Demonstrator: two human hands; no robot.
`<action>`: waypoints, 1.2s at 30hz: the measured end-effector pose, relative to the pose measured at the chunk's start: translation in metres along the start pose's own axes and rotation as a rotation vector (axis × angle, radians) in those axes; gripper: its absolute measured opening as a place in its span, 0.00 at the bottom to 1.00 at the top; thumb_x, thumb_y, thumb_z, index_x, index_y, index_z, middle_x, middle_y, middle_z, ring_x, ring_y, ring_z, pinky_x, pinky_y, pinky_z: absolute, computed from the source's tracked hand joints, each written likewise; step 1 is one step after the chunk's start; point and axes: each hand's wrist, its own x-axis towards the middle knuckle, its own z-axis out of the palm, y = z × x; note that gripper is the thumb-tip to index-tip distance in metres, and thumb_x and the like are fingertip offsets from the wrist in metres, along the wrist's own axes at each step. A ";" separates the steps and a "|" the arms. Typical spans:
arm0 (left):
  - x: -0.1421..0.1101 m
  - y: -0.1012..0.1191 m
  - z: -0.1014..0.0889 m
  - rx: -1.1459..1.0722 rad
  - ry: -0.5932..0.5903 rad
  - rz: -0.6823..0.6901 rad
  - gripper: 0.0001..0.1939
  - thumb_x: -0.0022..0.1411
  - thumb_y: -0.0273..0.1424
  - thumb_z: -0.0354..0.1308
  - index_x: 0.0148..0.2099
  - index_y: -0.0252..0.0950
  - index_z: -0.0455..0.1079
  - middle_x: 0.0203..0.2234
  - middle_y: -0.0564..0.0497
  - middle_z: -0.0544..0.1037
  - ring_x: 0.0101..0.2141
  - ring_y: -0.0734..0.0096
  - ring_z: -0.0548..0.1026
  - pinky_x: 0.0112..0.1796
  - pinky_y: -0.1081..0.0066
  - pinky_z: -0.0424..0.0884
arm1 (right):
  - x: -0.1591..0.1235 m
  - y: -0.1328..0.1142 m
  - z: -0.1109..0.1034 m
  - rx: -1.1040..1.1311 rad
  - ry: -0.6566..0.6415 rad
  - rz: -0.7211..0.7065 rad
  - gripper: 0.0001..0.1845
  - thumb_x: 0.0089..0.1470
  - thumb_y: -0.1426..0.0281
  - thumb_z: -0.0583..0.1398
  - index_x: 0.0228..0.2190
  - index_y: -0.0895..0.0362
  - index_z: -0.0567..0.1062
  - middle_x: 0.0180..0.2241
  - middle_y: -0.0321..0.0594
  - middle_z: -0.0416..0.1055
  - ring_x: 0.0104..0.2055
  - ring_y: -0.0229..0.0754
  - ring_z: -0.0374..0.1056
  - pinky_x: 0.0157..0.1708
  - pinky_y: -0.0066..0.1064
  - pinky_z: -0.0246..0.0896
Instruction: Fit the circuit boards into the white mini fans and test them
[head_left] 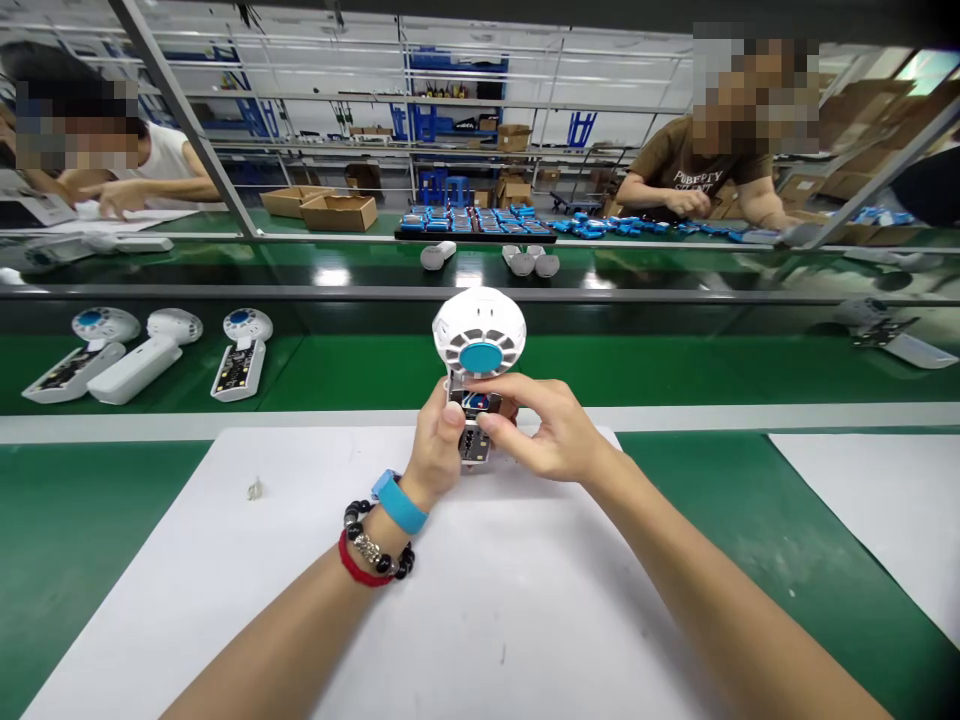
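Note:
A white handheld fan with a round grille and blue hub is held upright above the white mat. Its handle is open and shows a circuit board and wires. My left hand is wrapped round the handle from the left. My right hand pinches the handle from the right, thumb and forefinger on the board area. A small metal part lies on the mat to the left.
Three unfinished white fans lie on the green conveyor at left, another fan at right. Trays of blue parts, cardboard boxes and two seated people lie beyond the rail. A second white mat is at right.

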 end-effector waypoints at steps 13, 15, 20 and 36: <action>0.001 -0.001 -0.004 0.138 -0.019 0.174 0.28 0.66 0.55 0.49 0.48 0.35 0.70 0.40 0.45 0.77 0.41 0.60 0.75 0.43 0.65 0.72 | 0.009 -0.014 -0.015 0.012 -0.257 0.178 0.15 0.62 0.67 0.55 0.46 0.55 0.78 0.25 0.33 0.75 0.23 0.34 0.65 0.26 0.26 0.56; 0.001 -0.003 -0.005 0.135 -0.016 0.173 0.28 0.67 0.54 0.49 0.51 0.35 0.70 0.40 0.45 0.76 0.42 0.60 0.74 0.45 0.63 0.71 | 0.009 -0.014 -0.015 -0.008 -0.248 0.179 0.15 0.62 0.67 0.56 0.48 0.54 0.77 0.27 0.34 0.75 0.24 0.34 0.65 0.27 0.26 0.56; 0.000 -0.007 -0.008 0.135 -0.003 0.160 0.27 0.68 0.53 0.47 0.52 0.37 0.69 0.40 0.46 0.74 0.40 0.62 0.73 0.46 0.62 0.70 | 0.009 -0.014 -0.012 -0.065 -0.195 0.168 0.15 0.61 0.66 0.57 0.48 0.55 0.75 0.25 0.33 0.73 0.23 0.34 0.62 0.27 0.27 0.54; 0.001 -0.008 -0.008 0.136 0.030 0.136 0.26 0.69 0.52 0.46 0.49 0.34 0.68 0.33 0.48 0.73 0.32 0.68 0.73 0.32 0.70 0.72 | 0.013 -0.017 -0.010 0.042 -0.197 0.333 0.12 0.63 0.68 0.57 0.48 0.53 0.73 0.23 0.29 0.71 0.25 0.34 0.65 0.28 0.26 0.54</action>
